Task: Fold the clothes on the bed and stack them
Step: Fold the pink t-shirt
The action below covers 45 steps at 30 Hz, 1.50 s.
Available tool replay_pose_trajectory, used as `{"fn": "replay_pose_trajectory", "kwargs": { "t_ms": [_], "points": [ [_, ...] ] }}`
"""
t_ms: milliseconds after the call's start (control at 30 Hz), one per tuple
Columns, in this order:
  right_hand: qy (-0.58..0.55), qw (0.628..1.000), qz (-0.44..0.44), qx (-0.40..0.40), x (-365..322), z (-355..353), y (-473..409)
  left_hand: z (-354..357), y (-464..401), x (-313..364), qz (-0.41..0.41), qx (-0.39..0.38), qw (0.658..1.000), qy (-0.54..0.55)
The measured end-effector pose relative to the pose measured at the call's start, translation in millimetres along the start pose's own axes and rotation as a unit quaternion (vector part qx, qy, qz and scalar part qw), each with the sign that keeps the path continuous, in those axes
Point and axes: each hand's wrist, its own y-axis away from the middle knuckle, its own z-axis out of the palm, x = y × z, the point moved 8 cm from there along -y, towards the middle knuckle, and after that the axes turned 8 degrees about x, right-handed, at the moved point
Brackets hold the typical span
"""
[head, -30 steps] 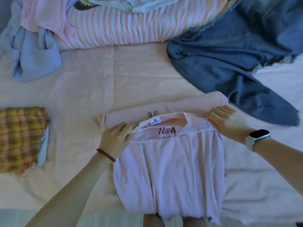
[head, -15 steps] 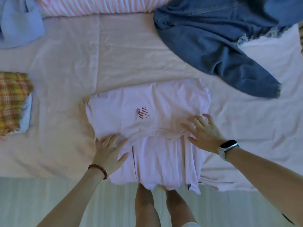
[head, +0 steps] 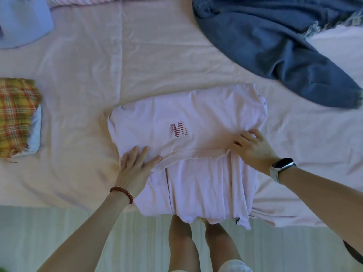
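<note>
L hand [head: 135, 165] & R hand [head: 253, 147] both flat, fingers straight, pressing folded pink tee [head: 196, 154].

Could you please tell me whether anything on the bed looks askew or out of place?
Yes: the folded pale pink T-shirt overhangs the near edge of the bed, and the blue denim garment lies crumpled and unfolded at the far right.

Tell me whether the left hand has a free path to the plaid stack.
Probably yes. The left hand lies flat on the pink shirt, holding nothing, and only bare sheet separates it from the plaid stack.
</note>
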Motion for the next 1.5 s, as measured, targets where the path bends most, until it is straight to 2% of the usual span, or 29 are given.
{"fn": "replay_pose_trajectory", "kwargs": {
  "t_ms": [67,133,233,267,333,400,467,533,600,667,733,833,900,1000,1100,1200,1267,1367,1433,1500],
  "points": [
    [-0.022,0.999,0.016,0.028,1.1,-17.2,6.0,-10.3,8.4,-1.8,0.025,0.019,0.999,0.016],
    [-0.041,0.999,0.022,0.026,-1.6,-25.1,13.9,-15.3,13.6,-0.3,0.03,-0.017,0.999,0.018],
    [-0.09,0.995,0.023,-0.031,-11.3,-14.8,25.4,-4.1,17.6,-2.4,0.009,-0.168,0.986,0.001],
    [-0.112,0.992,0.041,-0.047,-12.2,-11.0,25.1,-2.6,15.8,-3.4,0.004,-0.186,0.983,0.001],
    [-0.125,0.987,0.101,-0.029,-4.7,-11.3,12.5,-22.3,-6.9,-3.4,-0.002,-0.094,0.994,0.051],
    [-0.108,0.982,0.154,0.018,13.3,-17.6,-12.5,-52.4,-37.9,-19.7,-0.032,0.048,0.996,0.075],
    [-0.074,0.977,0.196,0.034,39.1,-19.8,-39.0,-69.0,-67.8,-43.7,-0.07,0.116,0.99,0.047],
    [-0.037,0.97,0.242,0.008,68.9,-13.5,-61.4,-68.4,-93.2,-72.1,-0.134,0.074,0.988,0.036],
    [-0.046,0.948,0.299,-0.104,95.6,8.4,-70.9,-49.2,-106.4,-98.3,-0.208,-0.07,0.972,0.082],
    [-0.082,0.911,0.323,-0.244,109.8,33.3,-70.2,-37.8,-116.5,-107.6,-0.216,-0.169,0.956,0.107],
    [-0.09,0.888,0.308,-0.33,115.5,46.1,-70.9,-37.5,-129.3,-113.2,-0.207,-0.185,0.95,0.146],
    [-0.079,0.898,0.284,-0.327,119.8,44.5,-82.1,-35.1,-143.9,-119.4,-0.206,-0.2,0.928,0.237],
    [-0.091,0.9,0.296,-0.308,121.4,34.9,-86.4,-40.9,-149.3,-118.6,-0.189,-0.2,0.928,0.251],
    [-0.081,0.899,0.308,-0.3,128.0,12.0,-91.6,-60.5,-156.2,-117.0,-0.153,-0.184,0.944,0.226],
    [-0.031,0.917,0.305,-0.256,148.4,-17.2,-113.6,-95.5,-179.5,-121.1,-0.125,-0.155,0.962,0.189],
    [0.036,0.932,0.329,-0.15,179.6,-42.9,-152.8,-140.0,-222.9,-139.5,-0.135,-0.046,0.983,0.112],
    [0.066,0.927,0.357,-0.1,198.1,-51.3,-175.2,-164.3,-247.8,-149.8,-0.171,0.036,0.979,0.104],
    [0.063,0.912,0.386,-0.126,198.0,-42.5,-189.9,-164.8,-257.3,-148.1,-0.217,0.059,0.966,0.125],
    [0.044,0.912,0.373,-0.168,168.5,-24.3,-187.3,-152.8,-238.8,-138.2,-0.235,0.095,0.955,0.156],
    [-0.005,0.916,0.354,-0.191,123.5,-2.4,-178.9,-133.7,-203.8,-129.3,-0.27,0.14,0.929,0.21]
  ]
}}
